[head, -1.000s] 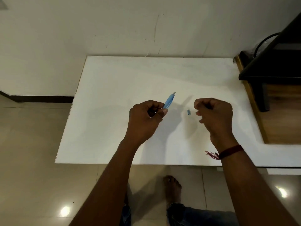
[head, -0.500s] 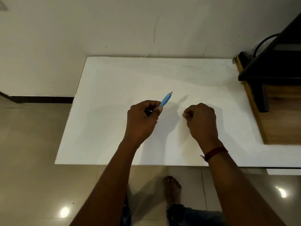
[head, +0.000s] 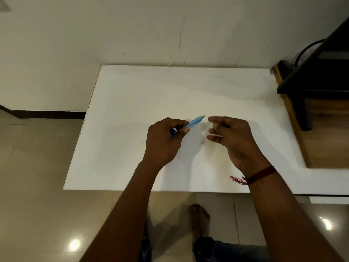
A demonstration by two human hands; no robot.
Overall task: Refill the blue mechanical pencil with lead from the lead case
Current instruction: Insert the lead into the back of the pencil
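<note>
My left hand (head: 164, 140) grips the blue mechanical pencil (head: 195, 121) by its lower barrel. The pencil tilts up and to the right, and its pale back end pokes out past my fingers. My right hand (head: 232, 137) hovers just right of that end, motion-blurred, with thumb and forefinger pinched together a finger's width from the pencil. The small blue cap is not visible on the table; whatever sits between the pinched fingertips is hidden. No lead case shows anywhere in view.
The white tabletop (head: 132, 110) runs to the wall behind and ends at a near edge below my wrists. A wooden unit with a dark frame (head: 311, 95) stands at the right. My foot (head: 199, 216) rests on the tiled floor.
My right hand dropped onto the small blue cap lying on the table, then rose and moved to the pencil's back end. The cap no longer shows on the table. My left hand stayed almost still.
</note>
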